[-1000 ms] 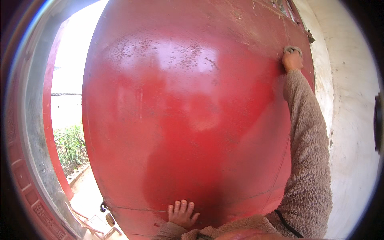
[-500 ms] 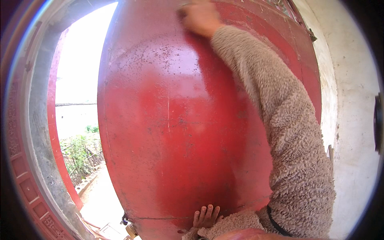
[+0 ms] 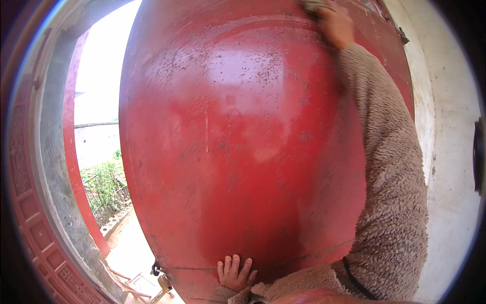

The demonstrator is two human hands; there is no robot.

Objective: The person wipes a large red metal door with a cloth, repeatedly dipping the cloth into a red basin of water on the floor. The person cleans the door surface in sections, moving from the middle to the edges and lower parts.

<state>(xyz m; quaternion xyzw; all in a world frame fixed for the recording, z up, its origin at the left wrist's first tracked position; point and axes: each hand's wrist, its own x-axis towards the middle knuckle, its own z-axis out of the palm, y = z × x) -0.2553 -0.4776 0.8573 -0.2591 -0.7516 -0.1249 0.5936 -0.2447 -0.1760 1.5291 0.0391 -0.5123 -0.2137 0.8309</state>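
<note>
Door: the red metal door [image 3: 243, 152] fills most of the view in front of you, glossy, speckled with dirt near the top, with a faint seam running across low down.
Right hand: your right hand [image 3: 335, 24] is raised to the top of the door, pressed against the panel.
Right fingers: curled over a greyish cloth or pad [image 3: 313, 5]; only a scrap of it shows beyond the fingertips at the top rim of the picture, so how tight the grip is cannot be told.
Left hand: your left hand [image 3: 234, 272] lies flat on the door's lower part, fingers spread and pointing up, holding nothing.
Door edge, left: well to the left of both hands, the door's free edge curves down to a small dark fitting [image 3: 156, 268] just left of your left fingers.
Open room: beyond that edge lies the doorway gap, with bare ground [image 3: 132, 243], green plants [image 3: 104, 185] and bright sky.
Frame: a red post [image 3: 76, 167] and a grey jamb [image 3: 50, 167] bound the gap on its far side.
Door edge, right: right of your right fingers the hinge side meets a whitewashed wall [image 3: 448, 152], close by, with your fleecy sleeve [image 3: 392, 192] across it.
</note>
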